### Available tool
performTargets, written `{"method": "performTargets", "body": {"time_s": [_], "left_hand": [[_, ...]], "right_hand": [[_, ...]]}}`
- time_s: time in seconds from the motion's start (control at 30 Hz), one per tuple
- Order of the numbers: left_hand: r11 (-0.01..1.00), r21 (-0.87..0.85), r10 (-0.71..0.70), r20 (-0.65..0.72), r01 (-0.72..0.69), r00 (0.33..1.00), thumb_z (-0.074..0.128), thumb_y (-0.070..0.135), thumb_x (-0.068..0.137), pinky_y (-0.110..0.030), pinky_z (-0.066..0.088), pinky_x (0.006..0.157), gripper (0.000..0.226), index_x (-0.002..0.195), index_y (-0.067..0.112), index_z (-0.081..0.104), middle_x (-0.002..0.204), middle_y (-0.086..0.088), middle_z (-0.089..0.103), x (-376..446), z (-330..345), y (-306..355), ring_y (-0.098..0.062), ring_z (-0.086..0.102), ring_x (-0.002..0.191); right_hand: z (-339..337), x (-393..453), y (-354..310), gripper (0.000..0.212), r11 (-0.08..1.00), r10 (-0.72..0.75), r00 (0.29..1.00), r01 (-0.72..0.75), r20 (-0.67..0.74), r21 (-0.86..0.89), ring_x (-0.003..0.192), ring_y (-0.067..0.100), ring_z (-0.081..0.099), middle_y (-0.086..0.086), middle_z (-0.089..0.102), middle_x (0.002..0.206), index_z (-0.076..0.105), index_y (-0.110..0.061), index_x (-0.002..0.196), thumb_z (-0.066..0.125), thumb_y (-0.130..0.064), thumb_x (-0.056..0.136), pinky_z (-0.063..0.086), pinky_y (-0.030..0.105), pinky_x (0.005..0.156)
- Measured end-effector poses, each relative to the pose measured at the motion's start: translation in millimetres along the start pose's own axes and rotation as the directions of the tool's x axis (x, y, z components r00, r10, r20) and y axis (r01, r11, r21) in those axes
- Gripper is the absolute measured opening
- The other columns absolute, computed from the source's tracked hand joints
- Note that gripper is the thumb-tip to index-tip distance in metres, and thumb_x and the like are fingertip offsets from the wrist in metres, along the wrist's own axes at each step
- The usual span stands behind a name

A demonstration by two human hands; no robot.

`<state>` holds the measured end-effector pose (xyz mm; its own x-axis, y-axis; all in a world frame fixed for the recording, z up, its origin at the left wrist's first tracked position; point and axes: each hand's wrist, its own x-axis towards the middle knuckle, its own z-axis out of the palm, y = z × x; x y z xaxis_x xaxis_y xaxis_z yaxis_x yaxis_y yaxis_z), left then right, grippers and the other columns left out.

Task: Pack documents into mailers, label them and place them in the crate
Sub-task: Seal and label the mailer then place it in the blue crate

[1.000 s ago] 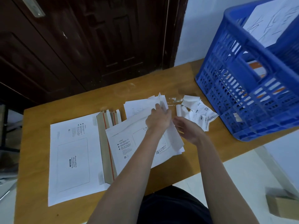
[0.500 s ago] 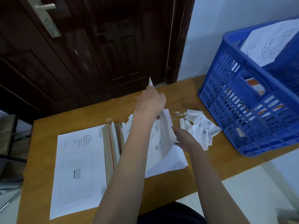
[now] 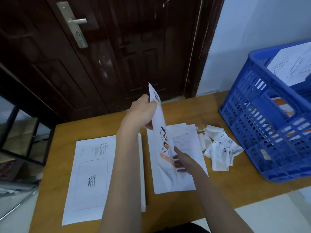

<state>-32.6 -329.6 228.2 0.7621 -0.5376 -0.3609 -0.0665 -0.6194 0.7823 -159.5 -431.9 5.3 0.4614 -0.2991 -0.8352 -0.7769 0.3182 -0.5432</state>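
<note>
My left hand (image 3: 143, 113) grips the top edge of a white mailer (image 3: 160, 125) with orange and blue print and holds it up on edge above the wooden table (image 3: 218, 190). Under it lie white document sheets (image 3: 185, 140). My right hand (image 3: 180, 159) reaches beneath the raised mailer with straight fingers that touch the sheets. A stack of flat white mailers (image 3: 90, 179) lies on the left of the table. The blue plastic crate (image 3: 272, 125) stands at the right with mailers inside.
Crumpled label backings and paper slips (image 3: 218, 148) lie between the documents and the crate. A dark wooden door (image 3: 117, 47) stands behind the table. A black metal shelf (image 3: 20, 132) is at the left. A sheet with handwriting (image 3: 292, 64) rests on the crate.
My left hand has lifted the mailer from flat on the table up onto its edge. My right hand has slid from beside the pile to under the raised mailer.
</note>
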Motion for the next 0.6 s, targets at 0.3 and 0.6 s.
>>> {"method": "performTargets", "body": {"time_s": [0.3, 0.6], "left_hand": [[0.991, -0.043, -0.135, -0.213, 0.129, 0.968, 0.044, 0.019, 0.093, -0.039, 0.048, 0.091, 0.023, 0.114, 0.015, 0.054, 0.115, -0.005, 0.062, 22, -27, -87, -0.029, 0.059, 0.106], [0.935, 0.000, -0.332, -0.350, 0.354, 0.876, 0.069, 0.034, 0.080, -0.039, 0.050, 0.081, 0.052, 0.123, 0.013, 0.049, 0.113, -0.008, 0.064, 35, 13, -141, -0.031, 0.063, 0.100]], "right_hand": [[-14, 9, -10, 0.055, 0.985, -0.088, 0.896, 0.143, -0.436, 0.094, 0.089, 0.025, 0.055, 0.008, 0.058, 0.098, 0.058, -0.003, 0.115, 0.055, -0.051, 0.088, 0.046, 0.037, 0.080], [-32, -11, -20, 0.057, 0.961, -0.194, 0.667, 0.276, -0.719, -0.003, 0.100, 0.032, 0.061, 0.007, 0.065, 0.108, 0.056, -0.007, 0.115, 0.068, -0.049, 0.079, 0.045, 0.036, 0.080]]}}
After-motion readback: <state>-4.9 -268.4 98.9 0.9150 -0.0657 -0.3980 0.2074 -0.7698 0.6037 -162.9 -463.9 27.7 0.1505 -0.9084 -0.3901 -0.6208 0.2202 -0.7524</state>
